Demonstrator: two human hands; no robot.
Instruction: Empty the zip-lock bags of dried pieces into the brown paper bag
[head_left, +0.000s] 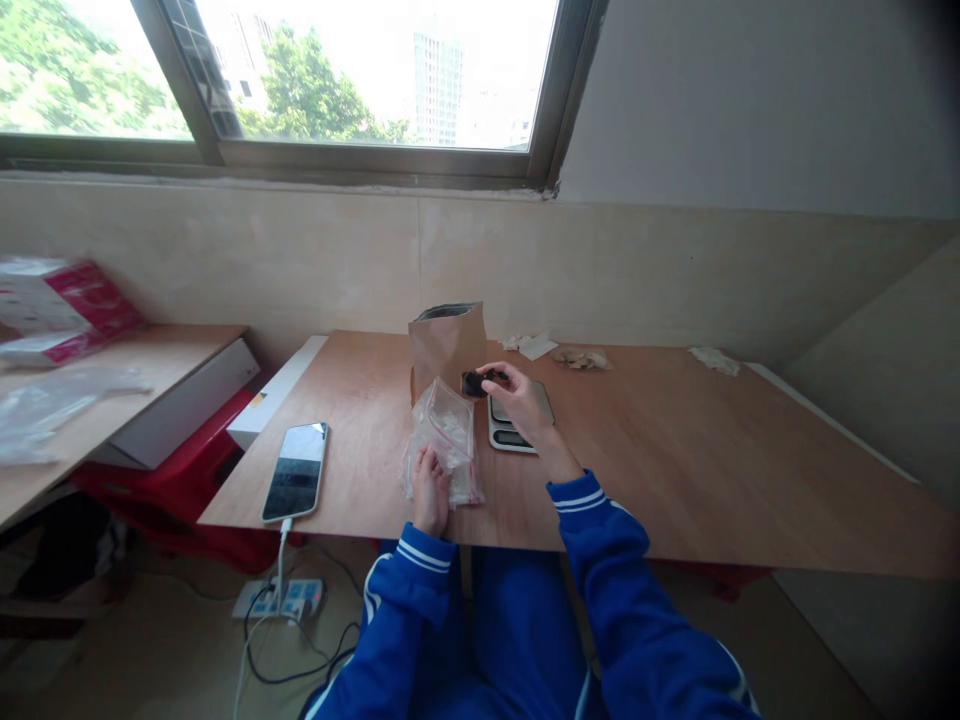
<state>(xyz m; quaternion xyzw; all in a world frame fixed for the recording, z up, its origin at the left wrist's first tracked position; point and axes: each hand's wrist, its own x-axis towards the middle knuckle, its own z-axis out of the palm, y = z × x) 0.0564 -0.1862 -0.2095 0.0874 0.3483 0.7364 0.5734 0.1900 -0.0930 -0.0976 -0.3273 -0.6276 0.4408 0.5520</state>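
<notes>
Over the scale [506, 435], right-hand fingers [496, 372] pinch a small dark object [474, 383], long axis toward the paper bag [442, 345]; left hand [430, 490] lies flat on a plastic bag [450, 430].

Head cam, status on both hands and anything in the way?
Left hand resting on clear plastic bag. Right hand pinching small dark object over digital scale. Kraft paper pouch upright beside object, behind bag.

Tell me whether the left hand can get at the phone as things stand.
Probably yes. The left hand rests on the plastic bag, and the phone lies to its left on the wooden table. Only bare tabletop seems to lie between them.
</notes>
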